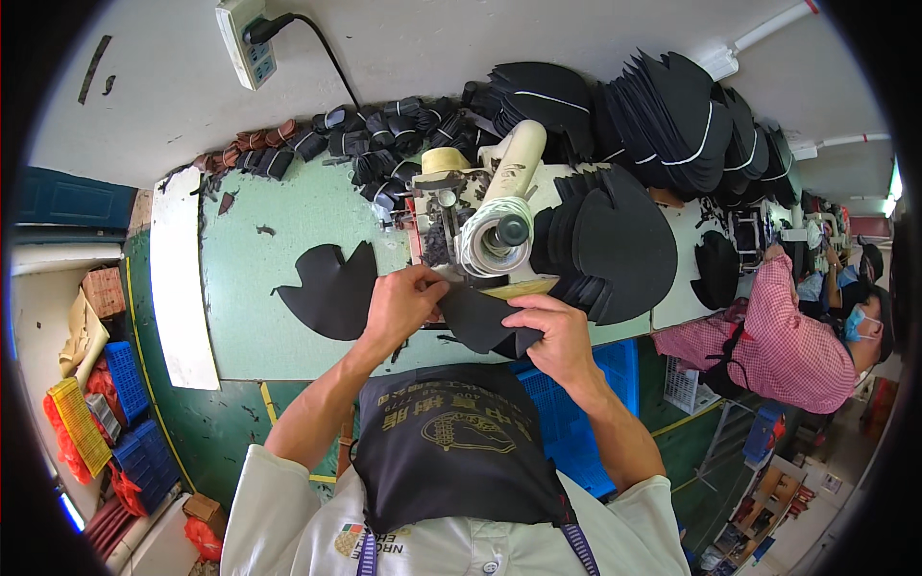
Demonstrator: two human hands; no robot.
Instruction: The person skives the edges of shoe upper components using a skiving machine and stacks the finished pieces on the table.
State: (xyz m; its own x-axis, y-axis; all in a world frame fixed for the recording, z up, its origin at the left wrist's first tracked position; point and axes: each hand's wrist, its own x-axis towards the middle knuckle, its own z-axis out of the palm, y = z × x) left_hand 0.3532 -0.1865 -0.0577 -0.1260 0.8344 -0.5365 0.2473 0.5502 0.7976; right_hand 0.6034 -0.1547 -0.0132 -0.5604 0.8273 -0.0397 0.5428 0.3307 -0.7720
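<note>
A black leather-like cut piece [477, 321] lies flat at the front of a cream-coloured bench machine [519, 173]. My left hand [403, 303] pinches its left edge between thumb and fingers, close to the machine's working end. At the right end, my right hand [554, 336] grips the same piece, fingers on top and part of it folded down below them. The contact between piece and machine is hidden. Left of my left hand, a notched black piece [334, 290] rests on the green table. A fanned stack of black pieces [615, 245] sits right of the machine.
Tied bundles of black pieces [667, 125] and small rolled bundles [379, 130] line the wall. Dark scraps dot the green tabletop [250, 307]. A blue crate [615, 374] stands below the table's front edge. Another person [778, 336] in a checked shirt works at the right.
</note>
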